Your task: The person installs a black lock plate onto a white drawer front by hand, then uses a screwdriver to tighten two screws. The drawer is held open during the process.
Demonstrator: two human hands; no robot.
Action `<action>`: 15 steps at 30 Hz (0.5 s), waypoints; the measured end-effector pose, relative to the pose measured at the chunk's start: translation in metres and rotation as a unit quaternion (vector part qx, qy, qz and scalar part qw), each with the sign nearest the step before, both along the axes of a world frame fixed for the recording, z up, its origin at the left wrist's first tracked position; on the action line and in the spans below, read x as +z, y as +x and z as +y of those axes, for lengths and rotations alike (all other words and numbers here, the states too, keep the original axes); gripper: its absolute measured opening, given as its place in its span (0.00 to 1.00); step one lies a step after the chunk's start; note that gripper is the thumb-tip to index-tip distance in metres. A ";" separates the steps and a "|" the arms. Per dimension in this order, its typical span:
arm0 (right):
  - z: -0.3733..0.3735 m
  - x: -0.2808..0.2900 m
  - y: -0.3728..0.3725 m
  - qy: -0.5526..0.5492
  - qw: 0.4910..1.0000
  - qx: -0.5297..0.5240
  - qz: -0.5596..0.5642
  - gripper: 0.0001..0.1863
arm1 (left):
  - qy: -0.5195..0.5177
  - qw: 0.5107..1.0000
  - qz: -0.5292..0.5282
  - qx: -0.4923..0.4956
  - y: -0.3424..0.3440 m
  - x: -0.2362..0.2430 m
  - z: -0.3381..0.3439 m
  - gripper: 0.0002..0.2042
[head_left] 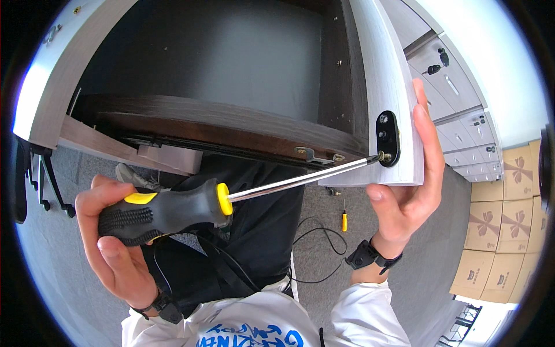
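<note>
I'm working at a remove here, and my left hand (pixel 124 273) is wrapped around the big screwdriver (pixel 224 199), fingers over the top of its fat handle (pixel 179 209), thumb underneath. That wrap leaves the shaft (pixel 300 178) free to point off to the right; I take it as a hold that suits rolling the handle while pressing along its length.

The tip reaches the brass-coloured screw (pixel 385 157) at the near end of the black plate (pixel 388 137). Whether it is seated in the screw's head, I can't tell from this angle. The black plate lies along the face of the pale panel (pixel 365 58), which stands at the right side of the dark cabinet (pixel 277 58).

My right hand (pixel 409 202) is grasping the pale panel around its near corner, fingers stretched along the outer side, thumb by the near edge. I'd judge it is there as a brace, backing the spot where the big screwdriver pushes and staying clear of the shaft.

A metal bracket (pixel 318 156) sits on the near side of the dark cabinet, beside the shaft as I see it. (A small screwdriver (pixel 344 221) with a yellow handle lies on the floor (pixel 425 248), near a looped cable (pixel 312 282), apart from both hands.)
</note>
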State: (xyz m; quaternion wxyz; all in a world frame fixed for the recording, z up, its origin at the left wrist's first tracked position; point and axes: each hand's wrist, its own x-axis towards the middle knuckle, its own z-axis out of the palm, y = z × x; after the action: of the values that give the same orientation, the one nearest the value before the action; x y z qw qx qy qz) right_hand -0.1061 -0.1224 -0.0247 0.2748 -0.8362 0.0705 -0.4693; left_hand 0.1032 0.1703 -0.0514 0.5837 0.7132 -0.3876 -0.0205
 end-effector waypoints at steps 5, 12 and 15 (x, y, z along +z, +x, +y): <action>0.000 -0.001 0.000 -0.004 1.000 -0.001 0.001 0.49 | 0.006 1.000 0.014 0.016 -0.005 0.005 -0.006 0.28; 0.001 -0.001 -0.001 -0.015 1.000 -0.021 0.014 0.48 | 0.019 0.999 -0.021 0.044 -0.006 0.008 -0.011 0.30; 0.001 -0.001 -0.001 -0.027 0.999 -0.021 0.018 0.47 | 0.002 0.999 -0.029 0.034 -0.005 0.008 -0.010 0.29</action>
State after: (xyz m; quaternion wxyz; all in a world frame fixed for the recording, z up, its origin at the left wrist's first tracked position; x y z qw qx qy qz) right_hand -0.1069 -0.1216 -0.0254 0.2409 -0.8498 0.0803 -0.4619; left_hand 0.0983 0.1603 -0.0435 0.5714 0.7274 -0.3796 0.0190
